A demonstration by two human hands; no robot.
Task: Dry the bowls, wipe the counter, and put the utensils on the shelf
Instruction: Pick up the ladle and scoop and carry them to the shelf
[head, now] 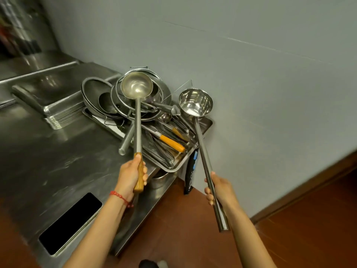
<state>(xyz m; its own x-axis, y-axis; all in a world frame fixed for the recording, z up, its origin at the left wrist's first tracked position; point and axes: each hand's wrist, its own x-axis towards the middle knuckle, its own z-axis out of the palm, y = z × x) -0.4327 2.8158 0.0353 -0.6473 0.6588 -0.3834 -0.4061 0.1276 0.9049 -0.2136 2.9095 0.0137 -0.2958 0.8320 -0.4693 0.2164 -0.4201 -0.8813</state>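
steel ladles (pixel 136 88), two, one per hand (pixel 130 174)

- A tray (pixel 207 123) sits at the counter's (pixel 48 171) far right corner against the wall (pixel 251 64); utensils (pixel 170 142) lie in it, stacked bowls (pixel 108 99) at its far end
- Left of it, a stack of trays (pixel 58 105); nearer (by the front edge) a phone (pixel 70 222) lies flat
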